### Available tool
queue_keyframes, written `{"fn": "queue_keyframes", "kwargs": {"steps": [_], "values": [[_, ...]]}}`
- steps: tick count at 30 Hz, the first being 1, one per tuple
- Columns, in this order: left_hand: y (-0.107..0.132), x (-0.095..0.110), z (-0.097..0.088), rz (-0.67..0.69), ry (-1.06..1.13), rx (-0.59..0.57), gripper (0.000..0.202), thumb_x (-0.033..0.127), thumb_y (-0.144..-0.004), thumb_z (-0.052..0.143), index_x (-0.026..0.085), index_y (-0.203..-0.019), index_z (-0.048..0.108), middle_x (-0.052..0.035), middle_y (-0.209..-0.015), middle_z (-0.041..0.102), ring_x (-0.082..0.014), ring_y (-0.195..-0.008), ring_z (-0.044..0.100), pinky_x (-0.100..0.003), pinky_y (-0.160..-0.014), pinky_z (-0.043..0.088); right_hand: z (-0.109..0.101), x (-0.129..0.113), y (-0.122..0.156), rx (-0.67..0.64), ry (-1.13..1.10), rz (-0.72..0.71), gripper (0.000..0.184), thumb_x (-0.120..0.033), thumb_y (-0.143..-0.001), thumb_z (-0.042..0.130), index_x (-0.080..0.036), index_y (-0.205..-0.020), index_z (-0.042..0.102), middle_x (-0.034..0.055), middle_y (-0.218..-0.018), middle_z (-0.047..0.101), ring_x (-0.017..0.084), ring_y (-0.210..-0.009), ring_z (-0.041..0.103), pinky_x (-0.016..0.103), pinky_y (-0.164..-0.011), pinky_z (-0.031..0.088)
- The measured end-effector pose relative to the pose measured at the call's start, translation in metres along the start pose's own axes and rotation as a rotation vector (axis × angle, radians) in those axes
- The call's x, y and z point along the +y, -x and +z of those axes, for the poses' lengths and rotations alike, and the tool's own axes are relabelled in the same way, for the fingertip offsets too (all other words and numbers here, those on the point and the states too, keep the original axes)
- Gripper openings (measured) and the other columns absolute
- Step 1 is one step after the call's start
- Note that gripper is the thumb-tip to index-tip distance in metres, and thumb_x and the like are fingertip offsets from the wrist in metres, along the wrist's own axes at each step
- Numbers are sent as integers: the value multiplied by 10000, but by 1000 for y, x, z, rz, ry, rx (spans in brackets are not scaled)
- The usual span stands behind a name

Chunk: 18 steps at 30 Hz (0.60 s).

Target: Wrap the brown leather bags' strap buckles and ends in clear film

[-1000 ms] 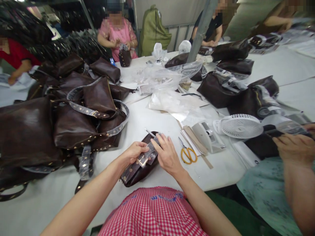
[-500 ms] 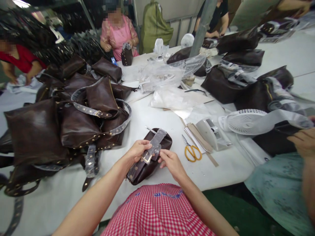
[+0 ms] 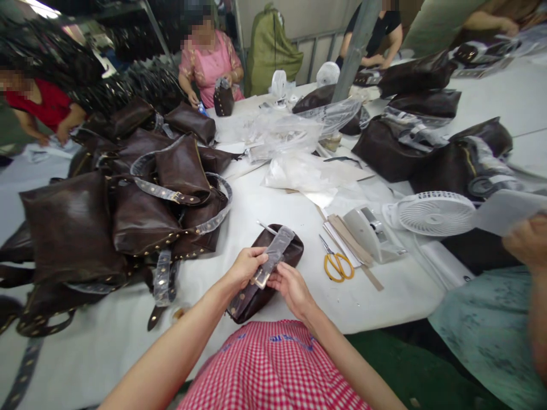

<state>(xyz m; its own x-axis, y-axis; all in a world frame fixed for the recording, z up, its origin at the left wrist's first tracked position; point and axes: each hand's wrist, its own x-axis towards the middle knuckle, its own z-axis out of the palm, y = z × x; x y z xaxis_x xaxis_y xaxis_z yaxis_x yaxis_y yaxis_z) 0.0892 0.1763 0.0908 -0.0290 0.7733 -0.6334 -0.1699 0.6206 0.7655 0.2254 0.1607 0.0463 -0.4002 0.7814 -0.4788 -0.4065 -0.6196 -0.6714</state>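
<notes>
A small dark brown leather bag lies on the white table right in front of me. A studded strap wrapped in clear plastic film crosses it, with a metal buckle at its near end. My left hand pinches the strap just beside the buckle. My right hand is closed on the buckle end from the other side. Both hands sit over the bag's near half.
Yellow-handled scissors, a grey tool and a white fan lie to the right. A heap of brown studded bags fills the left. Plastic sheets lie beyond. A neighbour's hand is at right; others work at the far side.
My right hand has come off the top of the strap and drawn back toward me, now pinching at the buckle. The view has shifted slightly to the left.
</notes>
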Motion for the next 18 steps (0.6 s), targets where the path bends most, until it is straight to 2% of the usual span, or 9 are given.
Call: {"fn": "queue_keyframes", "kwargs": {"steps": [3,6,10,13,16,18], "values": [[-1,-6,2,96,-111,44,276,141,-752,579,123,-985,726,-15,-692,689,-104,-528,538,-216,-530,413,0,-3,-1,-16,-116,92,472,-576,-716,694,-138,-888,672,66,-807,689,131,-655,619,265,-633,530],[-3,-12,2,182,-206,40,309,139,-758,545,133,-1012,721,-22,-765,709,-131,-611,576,-231,-586,442,4,-4,-6,37,-99,146,506,-614,-731,664,-144,-918,661,51,-747,673,119,-579,592,250,-559,509],[-3,-17,-1,255,-254,-7,359,174,-759,574,153,-1099,689,-28,-874,721,-172,-755,625,-271,-713,493,11,-4,-14,76,-79,144,441,-528,-674,761,-170,-899,638,-27,-599,596,74,-444,476,194,-435,417],[-2,-18,-5,272,-259,-23,427,226,-758,616,167,-1181,643,-45,-912,715,-197,-813,643,-304,-770,510,12,-6,-16,84,-132,160,382,-504,-701,743,-169,-837,620,-62,-515,523,57,-389,395,181,-390,375],[0,-15,-9,251,-250,-48,453,220,-759,606,154,-1207,619,-54,-923,709,-197,-813,645,-306,-761,513,6,-8,-16,-17,-304,208,215,-370,-781,658,-168,-843,616,-45,-587,567,52,-403,382,174,-388,368],[1,-12,-11,247,-247,-91,434,188,-755,583,140,-1184,631,-53,-956,707,-188,-822,637,-288,-759,500,-1,-6,-15,-94,-431,236,81,-232,-763,610,-173,-817,602,-39,-638,588,52,-445,401,170,-432,407]]}}
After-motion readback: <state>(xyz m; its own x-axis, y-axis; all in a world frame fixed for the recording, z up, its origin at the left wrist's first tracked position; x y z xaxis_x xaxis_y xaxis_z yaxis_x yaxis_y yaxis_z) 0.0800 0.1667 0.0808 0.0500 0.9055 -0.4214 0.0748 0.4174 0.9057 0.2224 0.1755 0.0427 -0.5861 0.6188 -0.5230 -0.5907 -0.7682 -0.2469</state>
